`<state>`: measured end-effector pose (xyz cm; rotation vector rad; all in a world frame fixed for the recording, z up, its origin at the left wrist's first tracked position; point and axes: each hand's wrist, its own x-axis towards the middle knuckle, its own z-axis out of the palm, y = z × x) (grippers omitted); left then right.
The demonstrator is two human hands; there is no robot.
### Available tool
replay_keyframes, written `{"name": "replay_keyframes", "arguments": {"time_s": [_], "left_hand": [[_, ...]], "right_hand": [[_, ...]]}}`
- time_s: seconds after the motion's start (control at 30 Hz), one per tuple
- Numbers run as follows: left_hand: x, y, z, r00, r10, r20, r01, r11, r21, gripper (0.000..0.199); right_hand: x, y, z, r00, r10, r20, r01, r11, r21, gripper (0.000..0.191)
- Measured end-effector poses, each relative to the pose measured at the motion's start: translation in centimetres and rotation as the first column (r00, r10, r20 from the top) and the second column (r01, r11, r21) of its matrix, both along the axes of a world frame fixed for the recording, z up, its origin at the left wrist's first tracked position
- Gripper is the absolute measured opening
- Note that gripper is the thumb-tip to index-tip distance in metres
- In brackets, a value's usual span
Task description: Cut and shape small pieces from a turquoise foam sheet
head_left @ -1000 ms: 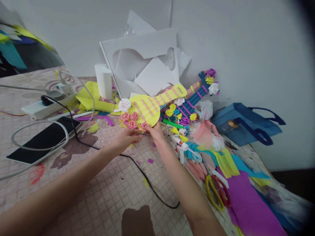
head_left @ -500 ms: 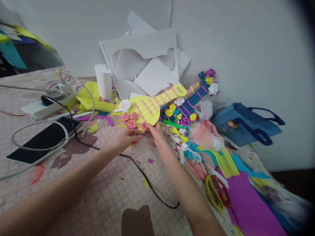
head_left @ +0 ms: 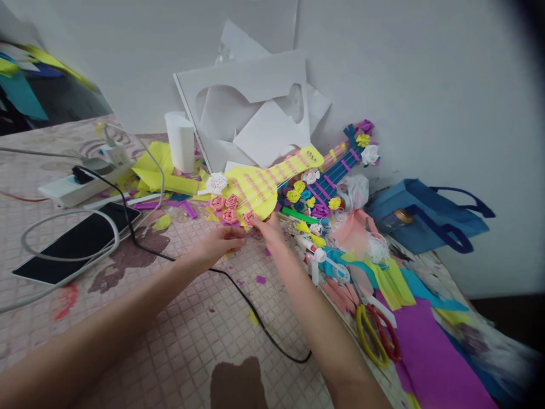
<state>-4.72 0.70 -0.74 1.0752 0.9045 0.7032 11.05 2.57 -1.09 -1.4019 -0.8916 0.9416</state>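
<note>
A yellow paper guitar with pink strips across its body and neck lies tilted up against white sheets. Pink paper roses sit along its lower left edge, and a white flower is above them. My right hand pinches the rose at the guitar's bottom edge, the thumb on it and other fingers mostly hidden. Just left and below, my left hand hovers with loosely bent fingers apart, nothing visible in them. Behind leans a blue guitar with purple strips and flowers.
Right of my arm lie a white glue gun, scissors and purple paper. A blue bag stands by the wall. On the left are a phone-like black tablet, a power strip and a black cable.
My left fingers have drawn slightly down and away from the guitar's edge. The right thumb has pushed a little further onto the rose. The guitar stays in place.
</note>
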Motion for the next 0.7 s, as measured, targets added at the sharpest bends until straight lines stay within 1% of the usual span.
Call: {"name": "replay_keyframes", "arguments": {"time_s": [0.2,0.43,0.6,0.63,0.7], "left_hand": [[-0.3,-0.3,0.4,0.999,-0.016,-0.032,0.016,1.0,0.017,0.036],[-0.6,-0.5,0.6,0.998,-0.035,-0.057,0.037,0.999,0.037,0.034],[-1.5,-1.0,0.8,0.996,-0.045,-0.077,0.051,0.996,0.07,0.037],[-1.8,-1.2,0.9,0.996,-0.045,-0.079,0.052,0.996,0.078,0.037],[-2.3,-1.4,1.0,0.995,-0.034,-0.094,0.043,0.994,0.097,0.037]], "right_hand": [[0.1,0.5,-0.8,0.999,-0.032,0.008,0.031,0.999,0.017,0.048],[-0.1,0.1,-0.2,1.0,-0.02,-0.006,0.02,1.0,0.017,0.048],[-0.3,-1.5,0.5,1.0,-0.006,0.007,0.006,1.0,0.004,0.049],[-0.4,-2.0,0.6,0.999,-0.021,0.031,0.021,1.0,0.014,0.051],[-0.4,-3.3,0.8,0.988,-0.09,0.123,0.084,0.995,0.051,0.055]]}}
